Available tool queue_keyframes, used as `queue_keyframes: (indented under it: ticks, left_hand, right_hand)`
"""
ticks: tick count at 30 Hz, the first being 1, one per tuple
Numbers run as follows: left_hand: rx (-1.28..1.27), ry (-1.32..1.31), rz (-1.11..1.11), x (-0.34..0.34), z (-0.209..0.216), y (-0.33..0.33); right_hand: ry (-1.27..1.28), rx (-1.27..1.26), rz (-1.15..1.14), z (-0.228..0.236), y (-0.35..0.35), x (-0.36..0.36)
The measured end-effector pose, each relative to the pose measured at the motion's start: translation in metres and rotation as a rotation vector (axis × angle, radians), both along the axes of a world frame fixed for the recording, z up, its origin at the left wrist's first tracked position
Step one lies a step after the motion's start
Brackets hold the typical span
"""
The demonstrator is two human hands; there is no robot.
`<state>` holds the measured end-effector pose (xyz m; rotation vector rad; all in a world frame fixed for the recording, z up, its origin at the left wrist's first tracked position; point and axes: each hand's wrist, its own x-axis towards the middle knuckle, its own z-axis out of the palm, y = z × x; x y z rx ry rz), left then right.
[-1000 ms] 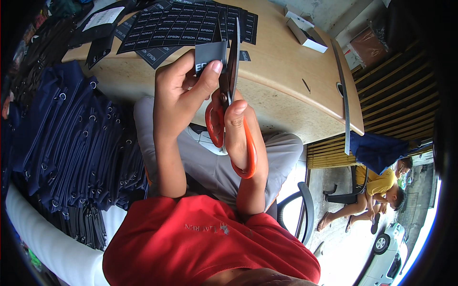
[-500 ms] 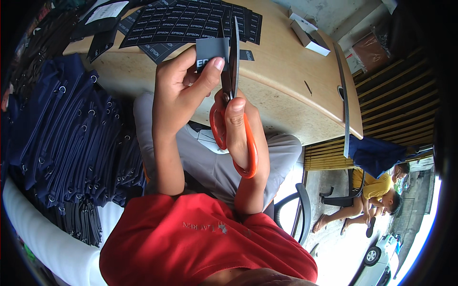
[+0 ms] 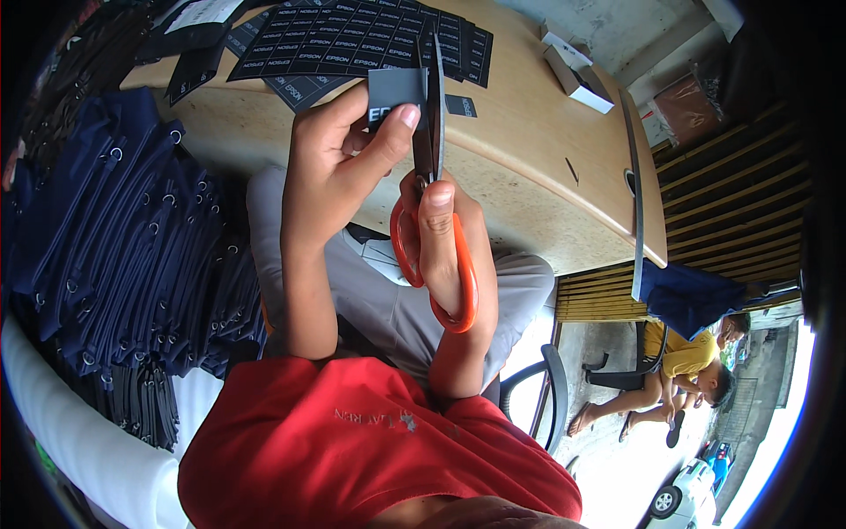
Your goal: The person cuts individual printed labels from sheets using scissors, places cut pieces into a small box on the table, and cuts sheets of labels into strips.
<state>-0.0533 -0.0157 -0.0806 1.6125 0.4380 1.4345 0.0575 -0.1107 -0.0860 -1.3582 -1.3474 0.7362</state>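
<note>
Head view, left grip [image 3: 330, 172]: pinching a small grey label [image 3: 397, 86].
Right grip [image 3: 438, 231]: wrapped around orange-handled scissors [image 3: 469, 295] — blades [image 3: 438, 106] at the label's right edge, trim apparently unfinished.
Loose piece [image 3: 460, 106]: already separate, on the tabletop [image 3: 520, 115] beyond the right grip.
Printed sheets [image 3: 339, 40]: many-celled, seemingly uncut, beyond both grips.

Scissors [image 3: 438, 132]: blades and loops drawn nearer together by the right fingers [image 3: 438, 219] | loose label [image 3: 460, 106] at upper centre: more uncovered | white car [image 3: 696, 483]: shifted downward and left at lower right of frame.
</note>
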Motion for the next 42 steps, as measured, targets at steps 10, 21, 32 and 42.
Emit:
queue_keyframes:
  ticks: [10, 21, 32, 42]
  left_hand:
    - [0.009, 0.009, 0.014, -0.002, -0.002, 0.003]
    - [-0.022, 0.012, 0.022, -0.003, -0.004, 0.004]
    - [-0.037, -0.058, -0.016, -0.001, -0.003, 0.002]
    - [-0.033, -0.034, -0.005, -0.002, -0.002, 0.003]
  right_hand:
    - [-0.001, -0.008, -0.015, 0.002, 0.002, -0.001]
    - [0.111, 0.108, -0.19, 0.003, 0.005, -0.012]
    - [0.132, 0.204, 0.066, -0.013, 0.008, 0.005]
    - [-0.022, 0.158, 0.133, -0.01, 0.01, 0.004]
